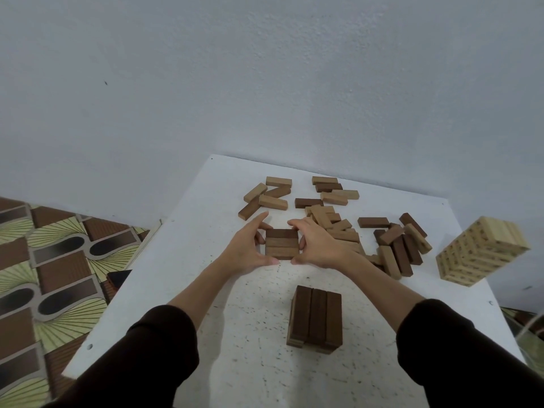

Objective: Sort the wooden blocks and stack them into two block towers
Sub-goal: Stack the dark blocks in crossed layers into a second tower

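Head view: we note a flat layer of three brown blocks [282, 243] lying on the white surface [206, 231] directly between the hands, each block's long axis running left to right, so both hands are about equally near, with the started dark tower [316, 318] closer to us and the loose blocks [353, 228] beyond and to the right. The left hand [250, 245] and right hand [319, 244] are half open, fingers and thumbs curled to bracket the layer's two ends, apparently squeezing it square; we judge the next move turns on keeping the three together.
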A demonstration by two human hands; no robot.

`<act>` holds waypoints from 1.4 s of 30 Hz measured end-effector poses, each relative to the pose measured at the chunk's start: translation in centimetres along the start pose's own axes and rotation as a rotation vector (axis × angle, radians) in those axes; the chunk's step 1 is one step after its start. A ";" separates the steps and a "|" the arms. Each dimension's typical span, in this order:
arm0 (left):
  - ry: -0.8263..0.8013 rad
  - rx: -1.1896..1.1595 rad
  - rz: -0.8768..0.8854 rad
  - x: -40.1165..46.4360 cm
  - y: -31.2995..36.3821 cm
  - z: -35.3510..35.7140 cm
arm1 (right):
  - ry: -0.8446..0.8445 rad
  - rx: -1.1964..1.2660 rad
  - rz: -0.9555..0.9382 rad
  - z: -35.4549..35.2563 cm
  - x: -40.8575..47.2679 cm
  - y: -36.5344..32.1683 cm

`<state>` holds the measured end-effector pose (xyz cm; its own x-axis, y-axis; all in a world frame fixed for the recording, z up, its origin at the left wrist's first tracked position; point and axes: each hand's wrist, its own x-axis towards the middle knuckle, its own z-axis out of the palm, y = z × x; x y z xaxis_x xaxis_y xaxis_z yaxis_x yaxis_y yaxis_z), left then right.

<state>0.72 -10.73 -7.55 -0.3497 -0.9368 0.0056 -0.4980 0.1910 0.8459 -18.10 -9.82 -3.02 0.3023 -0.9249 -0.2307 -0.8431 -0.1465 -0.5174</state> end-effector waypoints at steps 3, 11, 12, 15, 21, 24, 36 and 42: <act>-0.026 0.011 -0.001 -0.1 0.6 -0.4 | 0.001 -0.007 -0.015 -0.4 -0.3 -0.3; -0.069 -0.015 0.134 -2.1 6.0 -2.0 | 0.094 0.019 -0.079 -4.3 -6.2 -2.0; -0.091 -0.024 0.136 -2.6 6.8 -1.8 | 0.097 0.009 -0.073 -4.5 -7.2 -2.1; -0.165 -0.051 0.155 -4.6 8.6 -1.1 | 0.097 -0.002 -0.061 -4.5 -10.4 -2.2; -0.288 -0.060 0.122 -8.1 9.4 0.5 | 0.082 -0.016 -0.037 -2.3 -14.3 -1.7; -0.312 -0.052 0.094 -8.8 9.1 1.1 | 0.059 0.015 -0.021 -1.2 -15.0 -1.6; -0.334 -0.063 0.074 -9.8 8.7 1.7 | 0.065 -0.034 -0.053 -0.1 -15.8 -1.7; -0.329 -0.051 0.097 -10.1 8.6 2.0 | 0.127 -0.097 -0.078 0.6 -15.7 -1.9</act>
<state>-1.64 0.92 -1.42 -0.6348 -0.7688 -0.0776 -0.4127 0.2524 0.8752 -20.94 5.24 1.10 0.3152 -0.9454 -0.0835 -0.8600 -0.2473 -0.4463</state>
